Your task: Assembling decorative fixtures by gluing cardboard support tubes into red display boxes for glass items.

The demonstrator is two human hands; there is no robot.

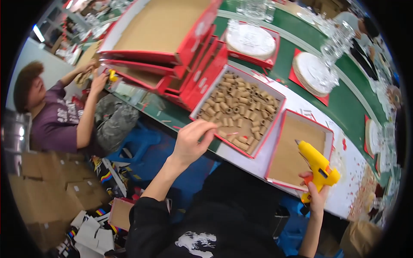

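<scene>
My right hand (pixel 316 191) is wrapped round the handle of a yellow glue gun (pixel 316 159), its nozzle pointing up and left over a shallow red-edged box (pixel 297 146) with a bare brown inside. At the near left corner of a red box (pixel 258 152) full of short brown cardboard tubes (pixel 241 101) hovers my left hand (pixel 191 139). Its thumb and forefinger are drawn together in a pinch; whatever they hold, if anything, is too small to make out.
Red box trays (pixel 172 58) lean in a tall stack at the left. Beyond, round white stacks (pixel 251 41) and clear glassware (pixel 335 47) stand on the green table (pixel 288 21). A co-worker (pixel 56 107) sits at the left holding a yellow tool. Flattened cartons (pixel 56 180) cover the floor lower left.
</scene>
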